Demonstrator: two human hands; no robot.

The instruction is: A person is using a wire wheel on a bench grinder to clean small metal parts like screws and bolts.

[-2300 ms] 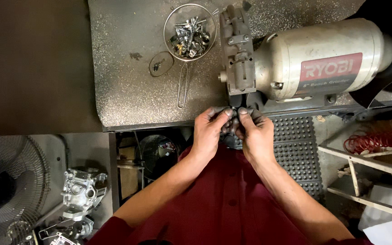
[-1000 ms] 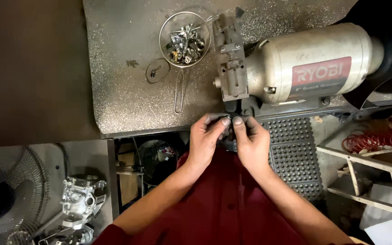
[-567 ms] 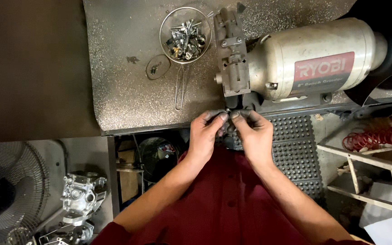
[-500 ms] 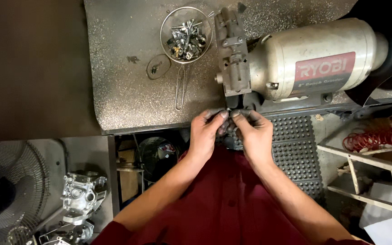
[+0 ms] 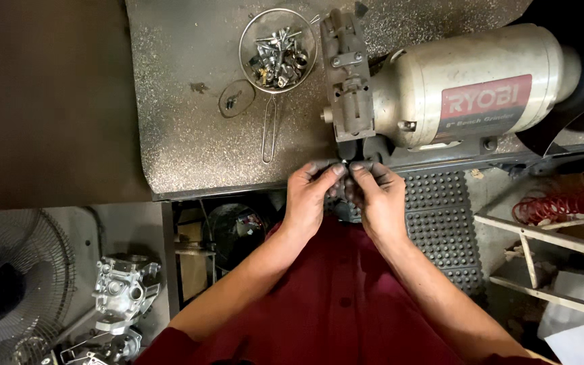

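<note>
Left hand (image 5: 309, 199) and right hand (image 5: 378, 199) pinch a small metal part (image 5: 344, 164) together, right under the bench grinder (image 5: 441, 94) at the counter (image 5: 190, 135) edge (fingertips very near wheel). Slip risk: nicked fingers, dropped part.

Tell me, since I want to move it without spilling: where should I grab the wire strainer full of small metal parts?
Take the wire strainer by its long thin handle, coming from the bench's near edge, since the handle points that way. The left hand is nearest it. Lift level; the bowl is open-topped.

Head camera looks straight down, close above the workbench (image 5: 190, 115).
</note>
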